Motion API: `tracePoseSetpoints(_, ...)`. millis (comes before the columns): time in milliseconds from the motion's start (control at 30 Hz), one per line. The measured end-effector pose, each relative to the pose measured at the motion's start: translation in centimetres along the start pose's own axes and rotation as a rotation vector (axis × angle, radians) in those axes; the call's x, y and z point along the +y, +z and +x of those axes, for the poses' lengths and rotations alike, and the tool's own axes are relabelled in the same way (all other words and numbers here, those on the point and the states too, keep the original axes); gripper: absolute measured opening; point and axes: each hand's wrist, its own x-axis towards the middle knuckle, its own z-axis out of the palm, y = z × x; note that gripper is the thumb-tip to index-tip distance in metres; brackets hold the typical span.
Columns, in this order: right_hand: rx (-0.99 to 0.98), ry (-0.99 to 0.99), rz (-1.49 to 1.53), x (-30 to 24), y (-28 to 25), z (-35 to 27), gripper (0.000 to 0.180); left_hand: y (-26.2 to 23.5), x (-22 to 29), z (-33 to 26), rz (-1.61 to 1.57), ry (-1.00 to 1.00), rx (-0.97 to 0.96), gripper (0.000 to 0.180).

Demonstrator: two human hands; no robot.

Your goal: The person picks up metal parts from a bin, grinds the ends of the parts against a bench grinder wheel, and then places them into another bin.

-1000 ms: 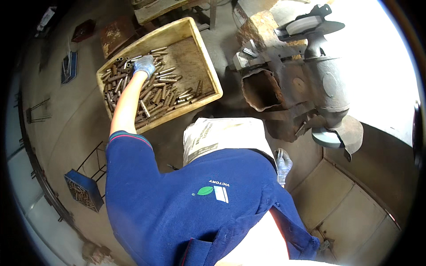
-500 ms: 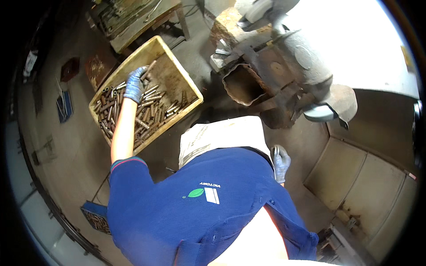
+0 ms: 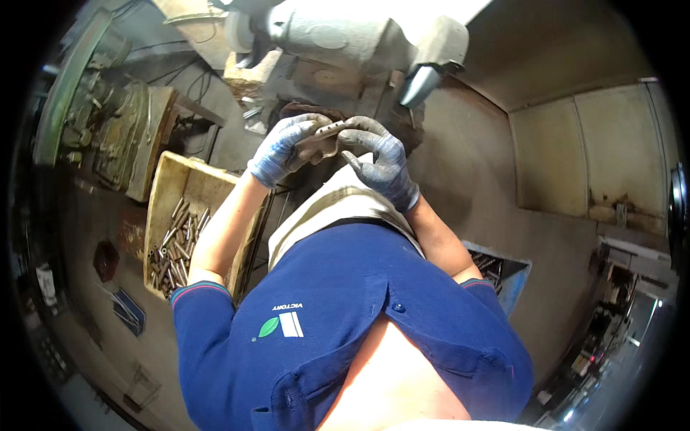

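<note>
Up from the yellow crate of rusty tubes has come the left hand; now both knit-gloved hands pinch a short dull metal tube, right hand at its far end, its length lying crosswise below the grey bench grinder.

Both hands meet around 12 o'clock, left hand and right hand sharing a metal piece, grinder just behind. Crate of rods sits at 9 o'clock, bin at 3.
</note>
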Motion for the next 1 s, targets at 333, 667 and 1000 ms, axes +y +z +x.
tracePoseSetpoints(333,0.2,-0.086,-0.166,1.3,-3.1,-3.6,0.026,4.2,-2.7,4.0,0.56,0.25,-0.193,0.019)
tracePoseSetpoints(667,0.494,0.1,-0.127,5.6,-5.4,-5.8,0.014,3.8,-4.3,7.1,0.281,-0.032,0.173,0.02)
tracePoseSetpoints(1000,0.54,0.167,-0.122,8.4,-5.9,-5.8,0.018,2.6,-8.9,12.1,0.253,0.06,0.212,0.013)
